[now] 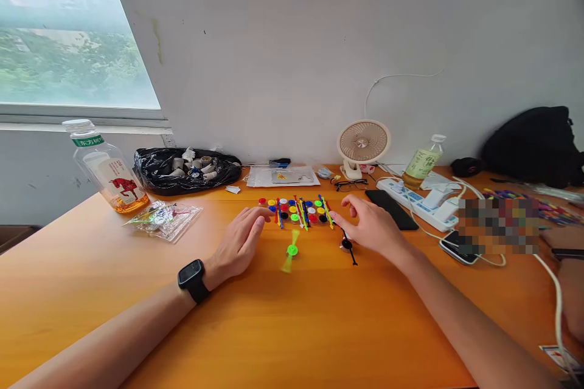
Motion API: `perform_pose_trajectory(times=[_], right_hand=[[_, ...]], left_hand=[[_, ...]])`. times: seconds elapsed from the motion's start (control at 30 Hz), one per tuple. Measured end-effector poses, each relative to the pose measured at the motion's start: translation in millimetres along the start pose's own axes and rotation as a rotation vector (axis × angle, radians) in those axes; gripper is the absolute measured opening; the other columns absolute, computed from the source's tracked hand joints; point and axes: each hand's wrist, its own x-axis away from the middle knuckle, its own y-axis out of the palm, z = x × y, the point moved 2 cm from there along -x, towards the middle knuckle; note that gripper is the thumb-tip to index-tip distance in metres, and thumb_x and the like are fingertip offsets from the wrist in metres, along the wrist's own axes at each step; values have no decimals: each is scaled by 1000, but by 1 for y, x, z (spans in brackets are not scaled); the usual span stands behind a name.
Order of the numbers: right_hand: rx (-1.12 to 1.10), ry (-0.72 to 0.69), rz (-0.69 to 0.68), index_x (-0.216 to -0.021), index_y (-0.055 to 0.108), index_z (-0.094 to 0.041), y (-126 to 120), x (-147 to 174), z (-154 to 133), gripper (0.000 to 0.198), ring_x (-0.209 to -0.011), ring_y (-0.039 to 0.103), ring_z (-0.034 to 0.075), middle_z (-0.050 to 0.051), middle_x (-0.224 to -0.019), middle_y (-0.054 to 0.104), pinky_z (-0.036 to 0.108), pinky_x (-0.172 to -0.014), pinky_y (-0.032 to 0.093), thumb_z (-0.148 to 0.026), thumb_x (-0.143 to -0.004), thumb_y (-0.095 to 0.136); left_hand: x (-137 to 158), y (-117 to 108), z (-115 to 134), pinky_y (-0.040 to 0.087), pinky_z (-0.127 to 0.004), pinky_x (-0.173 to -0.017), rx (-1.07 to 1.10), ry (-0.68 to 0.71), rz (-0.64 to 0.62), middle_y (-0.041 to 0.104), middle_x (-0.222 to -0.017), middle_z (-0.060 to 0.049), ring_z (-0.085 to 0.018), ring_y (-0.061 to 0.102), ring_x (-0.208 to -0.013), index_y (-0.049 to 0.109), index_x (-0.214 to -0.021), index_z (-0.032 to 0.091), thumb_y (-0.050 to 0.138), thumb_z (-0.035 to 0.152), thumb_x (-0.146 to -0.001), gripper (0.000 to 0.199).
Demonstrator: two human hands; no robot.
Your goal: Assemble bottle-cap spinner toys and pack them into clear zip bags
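My left hand (239,237), wearing a black watch (191,279), rests low over the table with its fingers stretched toward the left end of a row of small coloured discs (285,216). Thin coloured plastic sticks (303,214) lie in bundles among these discs. My right hand (371,222) has thumb and forefinger apart, and I see nothing held between them. Just below its thumb stands a black disc with a black stick across it (347,244). Between my hands is a green disc (292,250) whose yellow crosspiece is smeared by motion.
A tilted-looking tea bottle (109,173) and a clear plastic bag (164,220) are at left. Behind lie a black bag of scraps (187,170), a fan (364,141) and glasses (350,185). At right are a black phone (391,209), a power strip (420,203) and another person's arm (570,279).
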Motion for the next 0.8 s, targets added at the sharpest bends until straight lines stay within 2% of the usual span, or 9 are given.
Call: perform_pose_trajectory(times=[0.07,0.17,0.27,0.37,0.57,0.8], right_hand=[[90,14,-158,-110,62,-23,-1,-2,15,54,-72,60,21,4,-86,66,30,-61,36,-72,-86,63],[43,-12,-459,-117,60,-23,-1,0,27,64,-75,63,21,4,-93,69,29,-62,39,-71,-78,73],[-7,-15,-596,-107,62,-22,-4,2,29,52,-73,60,19,2,-87,68,27,-60,38,-59,-75,79],[-82,-11,-650,-100,65,-21,-9,1,27,39,-70,56,18,2,-81,65,26,-58,37,-49,-77,79],[-163,49,-698,-107,68,-19,-11,-1,37,41,-62,53,16,-2,-72,59,26,-56,35,-42,-75,79],[-113,-29,-648,-99,70,-19,-15,-2,29,22,-65,49,16,-1,-72,56,27,-59,33,-34,-84,65]], left_hand=[[0,1,-3,49,-40,-98,18,-33,-5,70,-114,-9,-24,63,-106,62,-126,23,27,41,-113,42],[0,2,-3,50,-39,-95,21,-51,-37,70,-111,-8,-24,64,-102,63,-126,23,27,44,-112,43],[0,3,-1,51,-38,-93,14,-49,-62,71,-109,-8,-23,66,-100,63,-127,24,27,45,-112,44],[-1,2,1,52,-38,-92,7,-51,-81,71,-106,-8,-23,67,-99,63,-126,24,27,45,-112,44],[0,3,4,51,-35,-88,-5,-70,-120,71,-102,-6,-23,67,-95,62,-120,25,28,47,-112,41],[-1,4,2,50,-36,-91,-4,-65,-114,71,-105,-6,-23,67,-98,60,-120,25,30,46,-112,38]])
